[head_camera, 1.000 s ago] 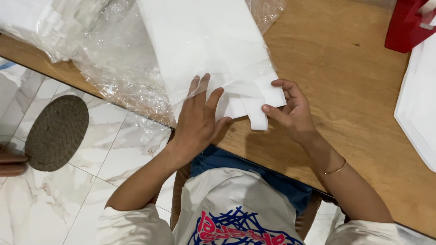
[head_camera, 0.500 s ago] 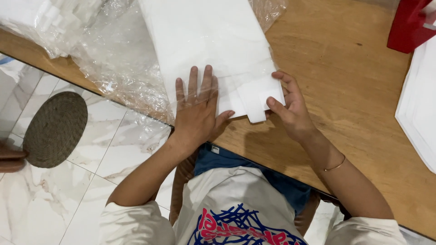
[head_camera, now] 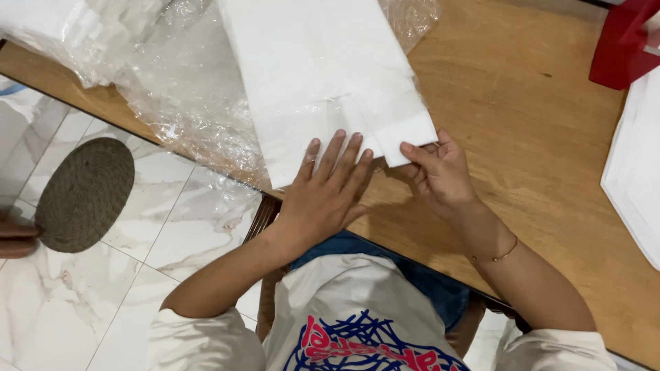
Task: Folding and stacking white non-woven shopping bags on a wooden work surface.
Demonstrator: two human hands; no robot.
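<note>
Mid-fold on a white plastic bag (head_camera: 323,75), lying flat on the wooden tabletop (head_camera: 522,172) at its near edge, partly over crinkled clear plastic wrap (head_camera: 185,103). Left hand (head_camera: 326,196) pressed palm-down on the bag's near end, fingers (head_camera: 337,154) spread wide and flat, gripping nothing. Right hand (head_camera: 440,175) at the bag's near right corner, fingers curled narrow and pinching a folded flap (head_camera: 405,134) between thumb and fingertips. Judged as the flattening-and-creasing step of a fold. Next move likely calls for keeping the left palm steady as an anchor while drawing the flap over evenly, with care that the thin sheet does not slip on the wrap beneath.

Hard to tell how many layers sit under the left palm, or whether the flap is a handle or a gusset. Far end of the bag cut off at the top edge. Red object (head_camera: 622,45) and white stack (head_camera: 636,172) at the right only partly in view, kind unclear. Woven oval mat (head_camera: 86,192) on the tiled floor below
</note>
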